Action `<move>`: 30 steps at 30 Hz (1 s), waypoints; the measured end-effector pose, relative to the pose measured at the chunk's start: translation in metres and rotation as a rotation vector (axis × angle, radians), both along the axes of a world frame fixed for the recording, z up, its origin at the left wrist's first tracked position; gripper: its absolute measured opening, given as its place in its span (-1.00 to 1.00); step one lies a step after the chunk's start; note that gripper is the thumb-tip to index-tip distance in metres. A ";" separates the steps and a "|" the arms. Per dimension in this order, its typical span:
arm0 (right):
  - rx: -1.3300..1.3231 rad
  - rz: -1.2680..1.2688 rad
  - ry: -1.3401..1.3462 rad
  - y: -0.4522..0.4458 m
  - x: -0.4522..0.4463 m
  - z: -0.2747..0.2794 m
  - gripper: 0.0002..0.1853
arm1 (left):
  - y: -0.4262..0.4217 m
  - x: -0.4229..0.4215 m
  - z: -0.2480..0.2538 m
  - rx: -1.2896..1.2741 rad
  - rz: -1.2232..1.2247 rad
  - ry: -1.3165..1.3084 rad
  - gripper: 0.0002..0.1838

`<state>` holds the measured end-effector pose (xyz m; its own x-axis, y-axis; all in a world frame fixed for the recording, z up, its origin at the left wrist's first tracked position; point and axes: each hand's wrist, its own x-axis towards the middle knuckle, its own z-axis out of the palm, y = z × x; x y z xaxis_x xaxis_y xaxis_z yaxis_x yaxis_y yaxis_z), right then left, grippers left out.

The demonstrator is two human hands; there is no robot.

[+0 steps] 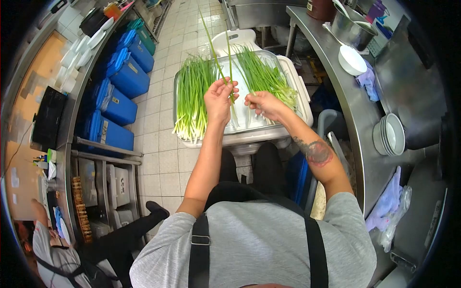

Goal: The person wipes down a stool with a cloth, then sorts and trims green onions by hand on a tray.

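Green onions (196,93) lie in two bunches on a tray (246,122), one toward each side. The left hand (220,100) is closed on long stalks (230,62) above the tray — their tips pointing away. The right hand (265,104), just beside it, has thumb and fingers pinched together — around what, I cannot tell.
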<state>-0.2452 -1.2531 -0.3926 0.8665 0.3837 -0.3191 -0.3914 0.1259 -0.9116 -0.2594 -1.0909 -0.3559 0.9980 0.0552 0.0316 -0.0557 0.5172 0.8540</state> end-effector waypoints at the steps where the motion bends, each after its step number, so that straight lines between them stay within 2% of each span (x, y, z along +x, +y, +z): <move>1: -0.062 -0.047 -0.030 -0.003 0.002 0.001 -0.80 | 0.001 0.000 0.000 0.008 -0.018 -0.010 -0.75; 4: 0.190 -0.198 -0.016 -0.009 0.003 0.017 -0.77 | 0.002 -0.006 0.000 0.115 -0.118 0.069 -0.73; 5: 0.254 -0.207 -0.104 -0.010 0.004 0.021 -0.79 | 0.000 -0.010 -0.002 0.118 -0.119 0.086 -0.73; 9: 0.159 -0.415 -0.274 -0.008 0.000 0.029 -0.79 | -0.014 -0.022 -0.011 0.165 -0.156 0.139 -0.74; 12: 0.131 -0.421 -0.328 -0.012 0.003 0.027 -0.78 | -0.022 -0.026 -0.019 0.227 -0.155 0.125 -0.75; 18: -0.285 -0.521 -0.592 -0.013 0.008 0.018 -0.83 | -0.031 -0.033 -0.022 0.276 -0.111 0.062 -0.81; 21: -0.435 -0.502 -0.549 -0.021 0.008 0.024 -0.80 | -0.031 -0.033 -0.026 0.312 -0.102 0.046 -0.81; 24: -0.565 -0.572 -0.664 -0.028 0.014 0.021 -0.72 | -0.030 -0.034 -0.027 0.334 -0.100 0.038 -0.81; 27: -0.605 -0.682 -0.597 -0.045 0.022 0.027 -0.75 | -0.028 -0.034 -0.030 0.362 -0.092 0.051 -0.81; 30: -0.848 -0.665 -0.647 -0.063 0.025 0.033 -0.73 | -0.029 -0.037 -0.028 0.354 -0.082 0.076 -0.83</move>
